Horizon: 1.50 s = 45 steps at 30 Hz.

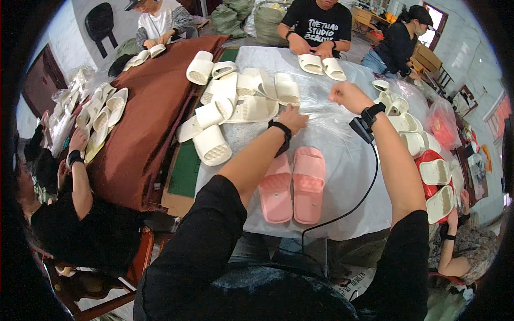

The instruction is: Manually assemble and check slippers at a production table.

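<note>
lying toes toward the top of the frame: the pink slippers [309, 184]

the pair sits at the center of the frame, low on the pale tabletop [342, 184]. it lies below the left hand [292, 119], toward the lower edge. of the two, this hand is nearer; its wrist partly covers the toe end of the left-hand slipper. the right hand [350, 97] hangs farther off, above and to the right.

both slippers lie side by side, soles down, long axes running up and down the frame, nearly parallel. straps and open toes point to the top, heels to the bottom edge.

clear film [327, 122] lies crumpled between and below the two hands, right of the left fingers. its long axis is too unclear to tell. the left fingers bend downward by the film and the right ones curl loosely leftward; whether either set grips film cannot be told. cream slippers [211, 147] heap left of the left hand.
</note>
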{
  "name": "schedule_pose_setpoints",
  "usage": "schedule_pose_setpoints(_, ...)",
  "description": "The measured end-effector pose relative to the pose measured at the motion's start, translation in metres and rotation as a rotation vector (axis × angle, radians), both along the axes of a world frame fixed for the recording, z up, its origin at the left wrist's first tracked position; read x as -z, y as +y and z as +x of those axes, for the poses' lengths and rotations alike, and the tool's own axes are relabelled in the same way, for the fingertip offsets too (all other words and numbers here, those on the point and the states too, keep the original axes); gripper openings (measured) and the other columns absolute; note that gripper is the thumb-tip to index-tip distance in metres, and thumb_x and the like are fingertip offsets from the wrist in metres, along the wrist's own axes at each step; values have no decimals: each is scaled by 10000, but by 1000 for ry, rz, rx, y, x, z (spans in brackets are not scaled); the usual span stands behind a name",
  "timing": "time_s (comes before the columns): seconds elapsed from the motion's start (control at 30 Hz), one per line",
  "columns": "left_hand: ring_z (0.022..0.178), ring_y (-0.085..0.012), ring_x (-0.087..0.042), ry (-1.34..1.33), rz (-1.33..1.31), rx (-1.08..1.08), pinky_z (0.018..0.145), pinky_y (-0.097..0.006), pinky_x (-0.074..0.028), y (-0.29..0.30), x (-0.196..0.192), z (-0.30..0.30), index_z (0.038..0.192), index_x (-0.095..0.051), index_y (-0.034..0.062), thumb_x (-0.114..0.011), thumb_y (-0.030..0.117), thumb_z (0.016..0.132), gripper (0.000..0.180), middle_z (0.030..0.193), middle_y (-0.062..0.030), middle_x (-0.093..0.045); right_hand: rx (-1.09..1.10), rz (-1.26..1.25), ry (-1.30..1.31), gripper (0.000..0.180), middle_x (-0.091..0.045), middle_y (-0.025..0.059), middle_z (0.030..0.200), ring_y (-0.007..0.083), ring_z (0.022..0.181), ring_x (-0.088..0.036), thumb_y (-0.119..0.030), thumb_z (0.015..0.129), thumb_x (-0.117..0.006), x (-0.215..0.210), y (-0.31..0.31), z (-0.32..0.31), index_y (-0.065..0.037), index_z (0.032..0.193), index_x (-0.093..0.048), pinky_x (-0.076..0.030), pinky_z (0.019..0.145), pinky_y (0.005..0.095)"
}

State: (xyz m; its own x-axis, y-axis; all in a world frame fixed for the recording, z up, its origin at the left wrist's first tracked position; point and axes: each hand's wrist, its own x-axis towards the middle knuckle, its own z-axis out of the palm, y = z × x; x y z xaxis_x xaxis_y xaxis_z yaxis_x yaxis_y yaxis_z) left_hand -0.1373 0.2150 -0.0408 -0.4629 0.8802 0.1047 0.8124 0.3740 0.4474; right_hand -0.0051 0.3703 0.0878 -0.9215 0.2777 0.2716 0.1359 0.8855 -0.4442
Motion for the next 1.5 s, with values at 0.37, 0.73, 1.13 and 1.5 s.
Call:
schedule_pose_setpoints(0.37,1146,-376,-426,292,-26,130,997,-421,-381,0,40,-50,1289,-536,282,-554,135,879,436,1226,-180,-481,126,-12,-96,124,-647,99,672,176,660,-607,-108,733,-606,0,90,72,-11,713,-682,-466,659,309)
schedule_pose_setpoints(0.73,1064,-316,-488,272,230,189,943,-365,-414,-2,58,-74,1226,-610,229,-546,-30,791,509,1088,-134,-559,703,784,637,219,-653,34,797,156,748,-592,-186,809,-586,-62,244,255,-52,942,-698,-447,679,278)
schedule_pose_setpoints(1.13,1067,-348,-546,287,303,229,922,-416,-433,-48,-15,-49,1232,-597,158,-722,156,729,519,1075,-149,-617,167,-574,1007,305,-596,124,1085,94,826,-513,-167,946,-492,-78,-1,296,12,1174,-584,-411,721,198)
schedule_pose_setpoints(1.5,761,-206,-648,-255,354,41,705,-318,-496,-186,25,34,1072,-654,26,-602,145,862,247,861,-150,-685,-183,-1084,1006,180,-462,74,797,157,719,-394,-103,929,-504,1,-151,265,-68,772,-425,-373,694,271)
